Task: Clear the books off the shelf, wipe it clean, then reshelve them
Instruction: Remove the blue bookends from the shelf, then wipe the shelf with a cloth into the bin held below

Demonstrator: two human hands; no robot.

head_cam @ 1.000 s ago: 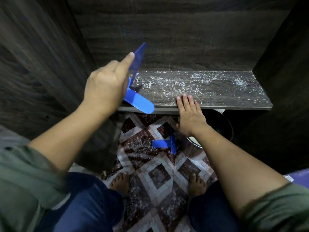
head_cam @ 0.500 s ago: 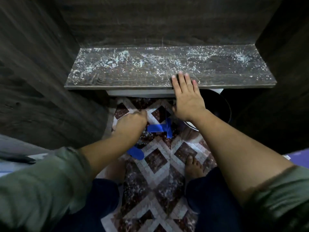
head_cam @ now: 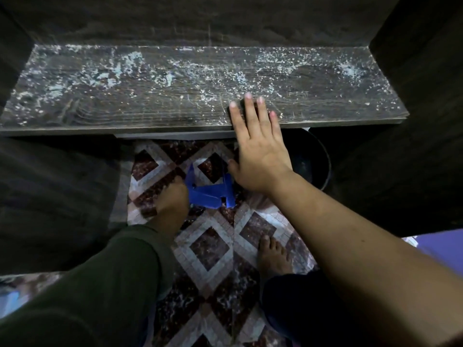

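shelf (head_cam: 125,96): dark wood board, wide, across the upper half of the view; set between dark wood side walls, dark back panel behind
shelf surface: covered in white specks and pale smears, thickest left and centre; nothing standing on it
right hand (head_cam: 260,156): flat and released, palm down, over the shelf's front edge right of centre; fingers (head_cam: 250,108) straight, slightly spread, tips resting on the board; thumb below the edge; grasping nothing
right forearm: bare, running in from the lower right
left hand (head_cam: 172,199): low down, below shelf level, near the floor; back of hand to the camera, fingers hidden; touching the blue plastic tool, grip cannot tell
left sleeve (head_cam: 100,284): dark green, down to the wrist
blue plastic tool (head_cam: 210,195): on the floor between the two hands, flat strip with a crosspiece at its right end; thin blue blade sticking up at its left end, just beside the left hand
floor (head_cam: 210,246): diamond pattern, maroon and pale tiles
bare foot (head_cam: 273,259): on the floor, under the right forearm
dark round bowl (head_cam: 313,164): under the shelf, right of the right hand, partly hidden
purple flat thing (head_cam: 438,246): right edge of view, cut off, cannot tell what
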